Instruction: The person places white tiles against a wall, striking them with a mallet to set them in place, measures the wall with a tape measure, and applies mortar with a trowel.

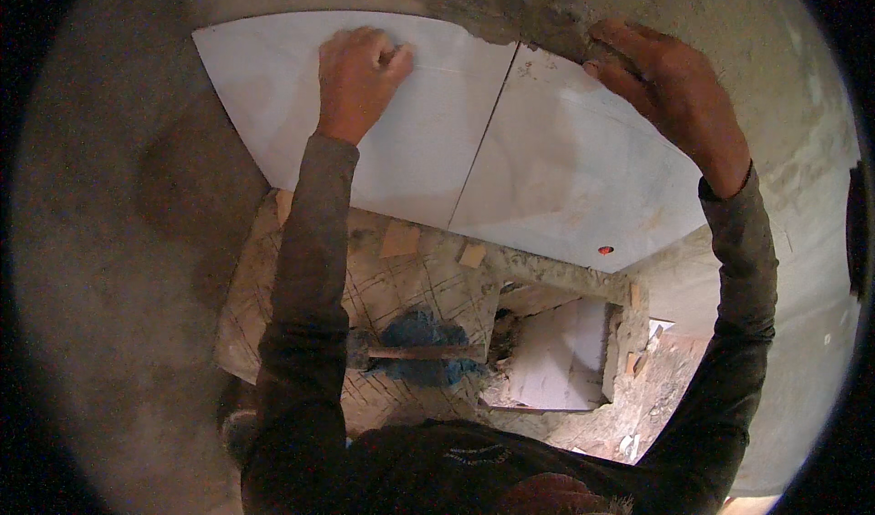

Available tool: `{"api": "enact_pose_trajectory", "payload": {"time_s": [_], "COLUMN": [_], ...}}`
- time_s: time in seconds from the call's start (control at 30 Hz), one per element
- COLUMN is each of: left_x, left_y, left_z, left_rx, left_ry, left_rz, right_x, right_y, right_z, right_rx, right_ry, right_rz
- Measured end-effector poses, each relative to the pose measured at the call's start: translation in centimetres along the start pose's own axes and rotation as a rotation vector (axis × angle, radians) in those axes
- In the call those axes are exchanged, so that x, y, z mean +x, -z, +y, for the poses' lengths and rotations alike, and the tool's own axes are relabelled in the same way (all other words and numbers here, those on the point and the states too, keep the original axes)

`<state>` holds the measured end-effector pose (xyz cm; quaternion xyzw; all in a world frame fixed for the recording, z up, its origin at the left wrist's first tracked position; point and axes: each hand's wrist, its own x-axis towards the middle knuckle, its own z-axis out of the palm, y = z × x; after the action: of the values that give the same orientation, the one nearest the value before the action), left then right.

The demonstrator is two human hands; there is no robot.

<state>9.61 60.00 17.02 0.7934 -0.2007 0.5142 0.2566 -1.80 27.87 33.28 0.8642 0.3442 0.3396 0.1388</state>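
Two large white tiles meet at a thin dark joint, the left tile and the right tile. My left hand rests against the upper part of the left tile, its fingers curled closed. Whatever is inside them, if anything, is hidden. At the top edge of the right tile is my right hand, thumb and fingers bent together around that edge's wet mortar. A dark gap shows between them, but I cannot make out what they hold. Grey mortar spreads above the joint.
A hammer with a wooden handle lies over a blue bundle on a scored cement surface. Small tan pieces sit below the tiles. A square opening is at lower right. The right tile has a small hole showing red.
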Motion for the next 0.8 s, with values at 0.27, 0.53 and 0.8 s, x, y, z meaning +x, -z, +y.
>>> {"api": "enact_pose_trajectory", "payload": {"time_s": [0.27,0.53,0.8], "left_x": [-0.1,-0.1,-0.1], "left_y": [0.1,0.0,0.0], "left_z": [0.3,0.5,0.6], "left_rx": [0.004,0.017,0.010], "left_ry": [0.025,0.020,0.008], "left_rz": [-0.006,0.007,0.048], "right_x": [1.8,3.1,4.0], "right_y": [0.7,0.4,1.7], "right_z": [1.6,1.1,-0.7], "right_rx": [0.143,0.099,0.113], "right_ry": [0.010,0.051,-0.014], "right_rz": [-0.062,-0.009,-0.113]}}
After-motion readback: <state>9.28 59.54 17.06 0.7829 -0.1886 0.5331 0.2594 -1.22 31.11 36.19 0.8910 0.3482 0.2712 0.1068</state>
